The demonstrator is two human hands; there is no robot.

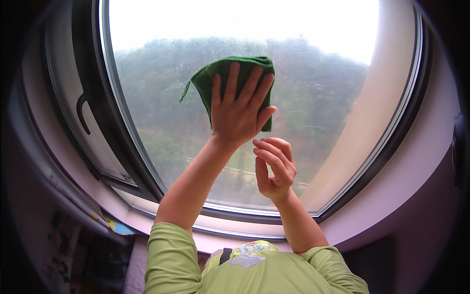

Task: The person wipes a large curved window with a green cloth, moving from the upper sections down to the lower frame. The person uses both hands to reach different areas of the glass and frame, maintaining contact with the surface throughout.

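My left hand (pixel 237 106) lies flat on a folded green cloth (pixel 220 68), fingers spread, and presses it against the window glass (pixel 312 92). A corner of the cloth hangs out past the fingers on the left. Below and to the right of the cloth is my right hand (pixel 277 167), loosely curled with a gap between thumb and fingers. Nothing shows inside it. Whether it touches the glass cannot be told. Hazy marks and streaks show on the pane.
A dark window frame (pixel 371 187) borders the pane. To the left, a narrower sash (pixel 110 147) carries a curved black handle (pixel 82 114). A pale sill (pixel 242 235) runs below, with a blue and yellow patterned item (pixel 119 225) near its left end. Trees stand outside.
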